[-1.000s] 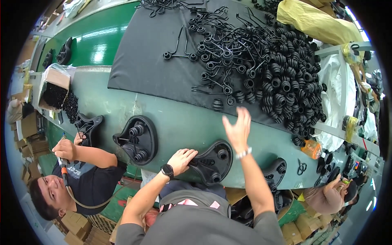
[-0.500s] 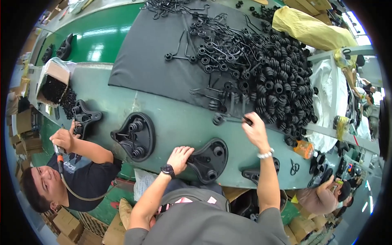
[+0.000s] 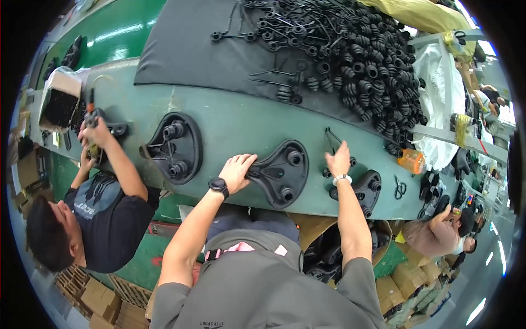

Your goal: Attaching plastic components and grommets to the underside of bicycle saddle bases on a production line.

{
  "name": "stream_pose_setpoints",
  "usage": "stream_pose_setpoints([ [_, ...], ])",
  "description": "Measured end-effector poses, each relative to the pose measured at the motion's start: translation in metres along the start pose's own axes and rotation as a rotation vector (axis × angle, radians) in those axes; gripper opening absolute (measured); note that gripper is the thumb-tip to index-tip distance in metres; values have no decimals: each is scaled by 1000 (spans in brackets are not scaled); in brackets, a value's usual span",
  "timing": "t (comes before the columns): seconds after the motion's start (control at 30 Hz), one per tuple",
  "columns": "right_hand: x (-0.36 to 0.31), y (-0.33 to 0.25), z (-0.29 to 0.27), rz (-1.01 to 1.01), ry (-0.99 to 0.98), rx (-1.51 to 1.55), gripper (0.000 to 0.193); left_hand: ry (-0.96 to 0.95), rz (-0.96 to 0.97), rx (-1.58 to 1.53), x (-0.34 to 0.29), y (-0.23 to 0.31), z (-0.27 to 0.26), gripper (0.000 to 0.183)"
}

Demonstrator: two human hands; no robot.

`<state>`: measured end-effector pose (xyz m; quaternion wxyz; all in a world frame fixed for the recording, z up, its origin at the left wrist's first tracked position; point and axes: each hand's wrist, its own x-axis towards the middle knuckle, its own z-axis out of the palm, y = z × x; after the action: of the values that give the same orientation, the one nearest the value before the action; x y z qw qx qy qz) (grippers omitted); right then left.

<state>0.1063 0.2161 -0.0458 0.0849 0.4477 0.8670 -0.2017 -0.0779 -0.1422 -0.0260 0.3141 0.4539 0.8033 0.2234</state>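
A black bicycle saddle base (image 3: 279, 178) lies underside up in front of me, its wide end to the right. My left hand (image 3: 239, 171) is closed over its narrow nose. To the right of it, my right hand (image 3: 338, 162) grips a black bent-wire saddle frame (image 3: 330, 137), whose round ends show beside the fingers. The frame is apart from the base. Another black saddle base (image 3: 368, 192) lies just right of my right wrist. On the left a saddle base (image 3: 183, 148) holds a wire frame with two ribbed springs.
Black ribbed pieces (image 3: 372, 71) and wire frames (image 3: 290, 27) are heaped on a dark sheet (image 3: 186, 49). Scissors (image 3: 400, 187) and an orange container (image 3: 411, 162) lie at the right. A co-worker (image 3: 109, 214) at the left holds a power driver (image 3: 91, 112) over a saddle part.
My right hand has come nearer to me, with the wire frame in it. My left hand stays on the base's nose. The co-worker's driver is now over the part. The view has shifted.
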Motion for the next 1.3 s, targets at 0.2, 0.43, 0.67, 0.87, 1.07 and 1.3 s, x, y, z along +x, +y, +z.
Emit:
stream_pose_setpoints([
  [0.2, -50, -54, -54, -384, 297, 164, 54, -14, -32, -85, -4, -13, 0, 80],
  [0.43, -142, -171, -20, -810, -166, -315, 52, 49, -38, -58, -8, -18, 7, 77],
  [0.67, -137, -177, 12, -879, -144, -258, 49, 50, -50, -33, -10, -15, 11, 75],
  [0.87, -132, -183, 24, -855, -82, -203, 47, 27, -36, -20, -7, -18, 15, 77],
  [1.07, -188, -132, -21, -391, 144, 251, 68, 89, -22, -298, 4, 16, -15, 92],
  [1.3, -214, -76, 46, 316, -254, 763, 92, 214, -129, -127, 87, 116, 9, 80],
])
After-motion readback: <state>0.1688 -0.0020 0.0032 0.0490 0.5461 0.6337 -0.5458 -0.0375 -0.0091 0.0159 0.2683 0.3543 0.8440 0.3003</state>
